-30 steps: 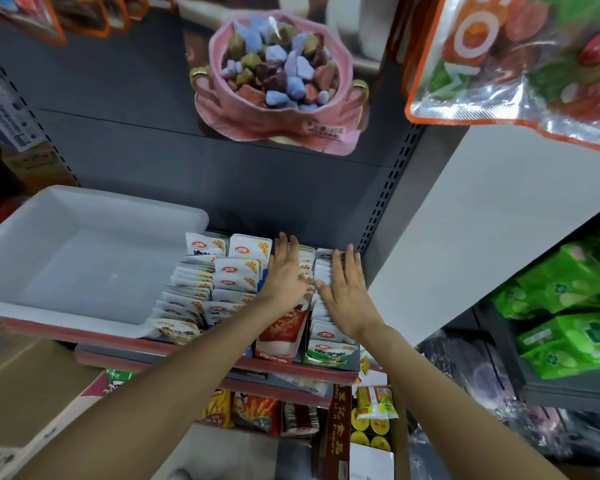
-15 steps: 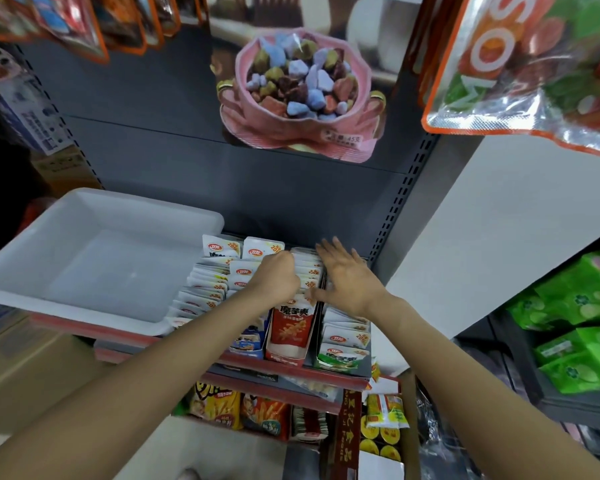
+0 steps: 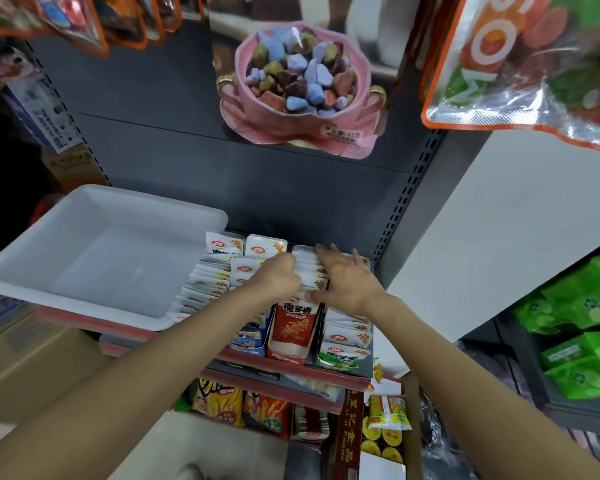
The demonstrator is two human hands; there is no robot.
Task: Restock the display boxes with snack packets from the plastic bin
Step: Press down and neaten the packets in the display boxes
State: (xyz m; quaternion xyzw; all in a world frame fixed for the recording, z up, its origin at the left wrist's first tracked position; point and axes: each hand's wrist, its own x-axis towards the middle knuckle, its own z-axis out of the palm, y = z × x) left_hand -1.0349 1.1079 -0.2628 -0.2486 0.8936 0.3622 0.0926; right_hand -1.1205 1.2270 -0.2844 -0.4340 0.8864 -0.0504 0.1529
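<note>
Plastic bin (image 3: 94, 261): far left on shelf — nothing visible inside.
Left hand (image 3: 277, 277): flat a second ago, now curled, knuckles against snack packets (image 3: 307, 268) in the middle display box (image 3: 291, 332).
Right hand (image 3: 349, 282): fingers still spread, pressing the same row.
Meaning: tidying — restock looks nearly done.

The bin (image 3: 94, 258) is smooth, matt white plastic. The packets (image 3: 293, 322) are glossy foil. The shelf back (image 3: 174, 188) is matt grey metal, its upright perforated.
</note>
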